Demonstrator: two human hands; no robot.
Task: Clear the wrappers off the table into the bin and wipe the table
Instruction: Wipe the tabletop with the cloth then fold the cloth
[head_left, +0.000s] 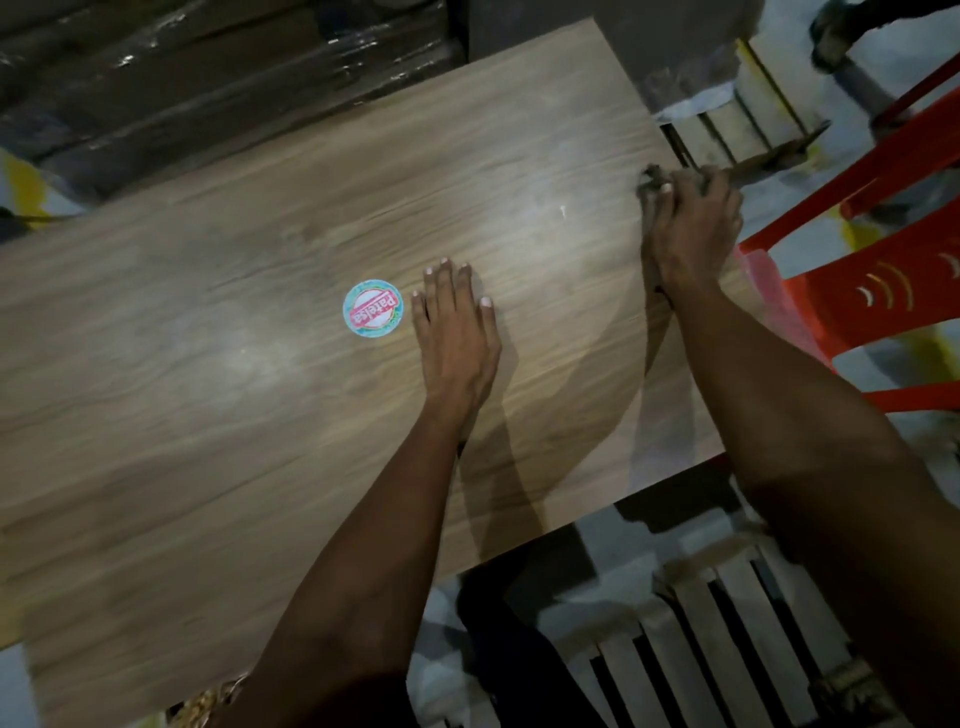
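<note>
A wood-grain table (218, 426) fills most of the view. My left hand (454, 332) lies flat on it near the middle, fingers spread and holding nothing. Just left of that hand is a round blue and red sticker (372, 308) stuck on the tabletop. My right hand (693, 228) presses a dark grey cloth (652, 184) onto the table at its right edge; only a crumpled corner of the cloth shows past the fingers. No wrappers or bin are visible.
A red plastic chair (872, 270) stands right beside the table's right edge. Wooden slatted pallets (727, 639) lie on the floor at the near right and at the far right. Dark wrapped stacks (208, 78) sit behind the table.
</note>
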